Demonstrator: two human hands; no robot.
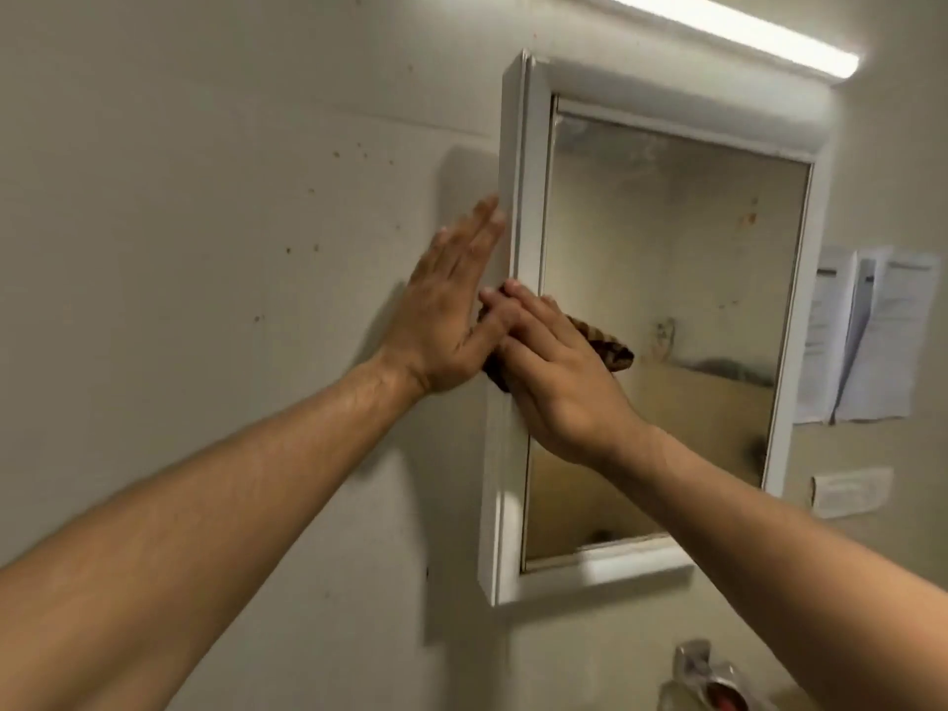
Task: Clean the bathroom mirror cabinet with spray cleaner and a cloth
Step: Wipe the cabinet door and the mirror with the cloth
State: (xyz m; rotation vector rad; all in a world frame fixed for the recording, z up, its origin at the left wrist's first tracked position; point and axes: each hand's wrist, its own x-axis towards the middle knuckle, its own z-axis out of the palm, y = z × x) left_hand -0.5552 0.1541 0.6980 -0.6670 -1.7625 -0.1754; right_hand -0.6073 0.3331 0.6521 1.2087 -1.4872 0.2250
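A white-framed mirror cabinet (518, 161) hangs on the beige wall, its glass (667, 310) smeared and spotted. My left hand (451, 310) lies flat with straight fingers against the cabinet's left side. My right hand (554, 372) presses a brown patterned cloth (613, 348) against the left frame edge and the glass, fingers straight. Most of the cloth is hidden under the hand. No spray bottle is in view.
A lit tube lamp (744, 33) runs above the cabinet. Paper sheets (867, 336) and a small label (851, 490) are stuck to the wall at the right. A chrome tap (713, 674) shows at the bottom. The wall at the left carries small brown specks.
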